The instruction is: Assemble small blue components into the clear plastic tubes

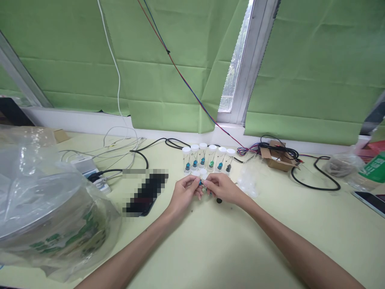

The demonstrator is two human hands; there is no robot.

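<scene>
My left hand (187, 192) and my right hand (221, 187) meet at the middle of the table, fingertips nearly touching. Between their pinched thumbs and fingers is a small blue piece (200, 182), mostly hidden, so its kind is unclear. Just beyond stands a row of clear vials with white caps (212, 148), each with a small blue, green or dark piece on a thin stem inside. More white caps (203, 171) show right behind my fingers. A small dark round thing (219, 200) lies under my right hand.
A clear plastic bag (248, 180) lies right of the vials, with an open cardboard box (278, 158) and black cables behind. On the left are a phone (147, 194), a power strip (100, 182) and a large plastic-wrapped tub (60, 224). Another phone (371, 202) lies far right.
</scene>
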